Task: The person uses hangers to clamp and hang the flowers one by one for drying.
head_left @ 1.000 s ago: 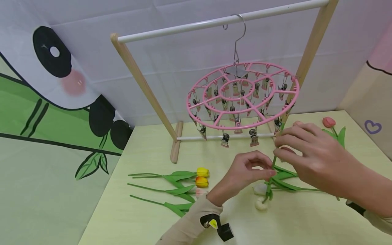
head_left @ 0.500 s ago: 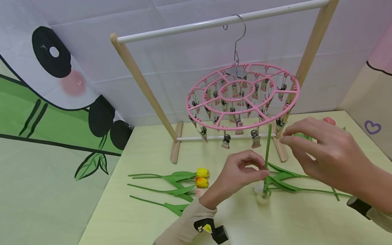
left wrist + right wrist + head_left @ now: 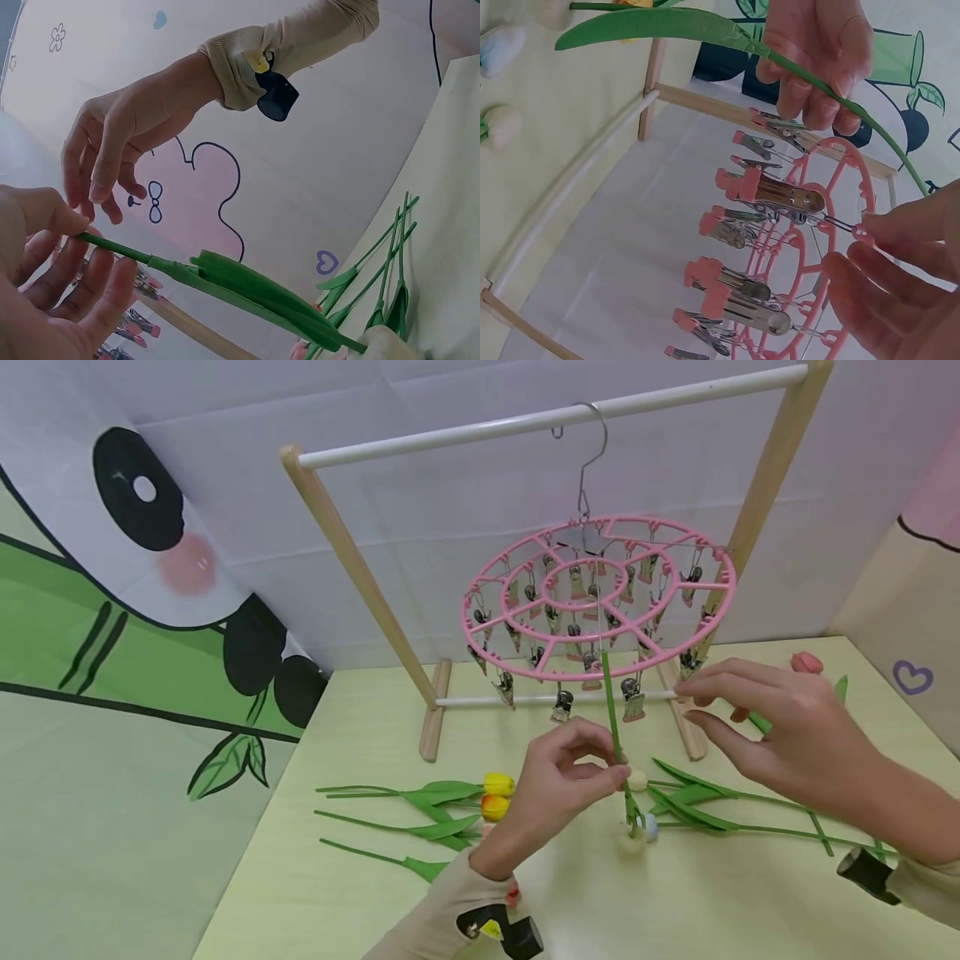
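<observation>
Between thumb and fingers, my left hand [image 3: 570, 772] pinches the green stem of an artificial tulip [image 3: 612, 714]. The tulip points head down, its pale bloom low over the table and its stem end overlapping the front of a pink round clip hanger [image 3: 540, 676]. In the left wrist view its long leaf [image 3: 262, 296] shows below the fingers. My right hand [image 3: 787, 718] hovers at the hanger's right front with nothing held, thumb and fingers apart. Metal clips with pink tips [image 3: 787, 196] dangle from the hanger; the right fingertips overlap its edge in the right wrist view.
The hanger hooks over the white bar [image 3: 465, 437] of a wooden stand [image 3: 360, 577]. Left on the table lie several tulips, among them a yellow one [image 3: 498, 783] and an orange one [image 3: 495, 807]. Pale tulips [image 3: 636, 779] lie at right, a pink tulip [image 3: 806, 662] behind.
My right hand has let go of the stem's upper part and drawn off to the right. My left hand has moved left with the tulip, whose stem now leans left.
</observation>
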Action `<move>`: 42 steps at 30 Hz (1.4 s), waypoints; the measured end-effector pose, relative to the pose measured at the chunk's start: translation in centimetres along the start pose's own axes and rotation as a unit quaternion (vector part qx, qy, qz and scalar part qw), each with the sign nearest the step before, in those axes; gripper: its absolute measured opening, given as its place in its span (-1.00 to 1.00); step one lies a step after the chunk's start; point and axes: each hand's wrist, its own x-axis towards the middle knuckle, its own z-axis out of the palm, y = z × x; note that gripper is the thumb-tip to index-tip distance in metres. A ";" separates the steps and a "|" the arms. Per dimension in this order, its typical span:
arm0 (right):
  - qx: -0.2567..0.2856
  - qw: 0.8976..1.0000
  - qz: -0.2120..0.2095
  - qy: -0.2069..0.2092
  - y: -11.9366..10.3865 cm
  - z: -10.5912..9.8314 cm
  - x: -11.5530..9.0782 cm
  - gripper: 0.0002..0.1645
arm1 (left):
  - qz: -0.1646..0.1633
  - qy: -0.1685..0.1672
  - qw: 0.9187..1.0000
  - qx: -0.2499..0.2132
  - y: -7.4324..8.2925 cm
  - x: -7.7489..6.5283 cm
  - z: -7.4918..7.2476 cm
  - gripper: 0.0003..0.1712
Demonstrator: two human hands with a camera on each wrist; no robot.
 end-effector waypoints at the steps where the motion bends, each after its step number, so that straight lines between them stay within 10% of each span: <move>1: 0.013 1.000 0.005 -0.001 0.2 0.2 -0.1 -0.44 | 0.002 0.004 1.000 0.003 0.1 0.0 -0.1 -0.77; 6: 0.039 0.998 0.043 -0.029 0.8 1.0 -0.5 -0.73 | 0.006 0.022 1.000 0.014 0.6 -0.1 -0.5 -0.75; 10: 0.032 0.995 0.081 -0.053 0.9 1.5 -0.6 -0.45 | 0.007 0.033 0.999 0.021 1.1 0.0 -0.8 -0.76; 19: 0.054 0.985 0.152 -0.063 1.4 3.2 -0.1 -0.65 | -0.003 0.059 0.998 0.005 1.7 0.1 -1.3 -0.77; 32: 0.227 0.924 0.291 -0.097 1.8 4.2 0.0 -0.77 | 0.012 0.075 0.997 -0.006 2.0 0.4 -1.9 -0.81; 42: 0.231 0.896 0.336 -0.175 1.9 3.1 0.8 -0.64 | 0.025 0.105 0.994 0.019 2.3 0.6 -2.3 -0.79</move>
